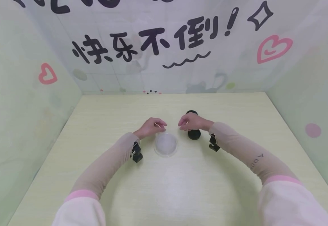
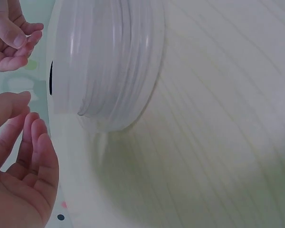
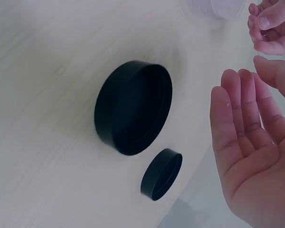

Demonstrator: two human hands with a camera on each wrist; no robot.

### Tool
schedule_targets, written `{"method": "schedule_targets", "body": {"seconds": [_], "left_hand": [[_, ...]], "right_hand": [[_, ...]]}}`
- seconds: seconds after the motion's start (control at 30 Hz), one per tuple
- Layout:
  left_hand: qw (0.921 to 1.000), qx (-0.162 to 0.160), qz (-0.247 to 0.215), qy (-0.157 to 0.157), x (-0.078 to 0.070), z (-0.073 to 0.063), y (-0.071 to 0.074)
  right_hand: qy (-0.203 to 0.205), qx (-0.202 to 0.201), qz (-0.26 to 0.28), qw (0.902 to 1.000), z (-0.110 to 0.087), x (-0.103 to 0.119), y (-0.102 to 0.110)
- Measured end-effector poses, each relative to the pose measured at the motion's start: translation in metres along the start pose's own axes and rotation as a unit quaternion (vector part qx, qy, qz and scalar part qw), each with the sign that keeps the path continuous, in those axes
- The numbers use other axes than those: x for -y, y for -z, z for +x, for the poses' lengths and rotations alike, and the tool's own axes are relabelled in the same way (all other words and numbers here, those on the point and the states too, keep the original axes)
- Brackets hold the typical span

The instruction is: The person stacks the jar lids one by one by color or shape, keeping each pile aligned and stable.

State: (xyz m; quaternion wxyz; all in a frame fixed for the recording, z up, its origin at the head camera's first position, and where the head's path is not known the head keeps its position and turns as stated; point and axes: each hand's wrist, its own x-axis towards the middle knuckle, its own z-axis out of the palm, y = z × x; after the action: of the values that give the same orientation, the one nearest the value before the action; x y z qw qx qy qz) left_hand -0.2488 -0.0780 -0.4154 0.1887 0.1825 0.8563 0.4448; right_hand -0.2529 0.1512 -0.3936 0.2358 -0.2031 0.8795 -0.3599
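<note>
A clear plastic jar [image 1: 166, 144] with ridged, thread-like rings [image 2: 109, 61] stands on the table between the forearms. Just behind it, my left hand [image 1: 153, 126] hovers with loosely bent fingers and holds nothing. My right hand [image 1: 193, 121] is to the right, its fingers [image 3: 232, 95] gently bent and its palm bare. Below and beside it lie two round black lids, hollow side showing: a larger lid [image 3: 133, 109] nearer me and a smaller lid [image 3: 161, 175] farther back. From the head view, the right hand partly hides both lids. Neither hand touches the jar or the lids.
The pale wooden table [image 1: 169, 191] meets a printed cloth wall [image 1: 152, 75] behind and further cloth walls [image 1: 19, 125] at the sides. A black wrist camera [image 1: 136, 153] hangs under the left sleeve, another wrist camera [image 1: 214, 143] under the right.
</note>
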Motion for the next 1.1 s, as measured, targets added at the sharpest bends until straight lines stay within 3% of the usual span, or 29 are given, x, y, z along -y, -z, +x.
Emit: {"method": "schedule_targets", "body": {"seconds": [0.67, 1.1], "left_hand": [[0.9987, 0.011, 0.036, -0.034, -0.037, 0.034, -0.021], [0.9962, -0.032, 0.076, -0.027, -0.056, 0.062, -0.031]], "right_hand": [[-0.035, -0.057, 0.042, 0.9969, -0.007, -0.025, 0.022], [-0.042, -0.091, 0.053, 0.9935, -0.012, -0.042, 0.030]]}}
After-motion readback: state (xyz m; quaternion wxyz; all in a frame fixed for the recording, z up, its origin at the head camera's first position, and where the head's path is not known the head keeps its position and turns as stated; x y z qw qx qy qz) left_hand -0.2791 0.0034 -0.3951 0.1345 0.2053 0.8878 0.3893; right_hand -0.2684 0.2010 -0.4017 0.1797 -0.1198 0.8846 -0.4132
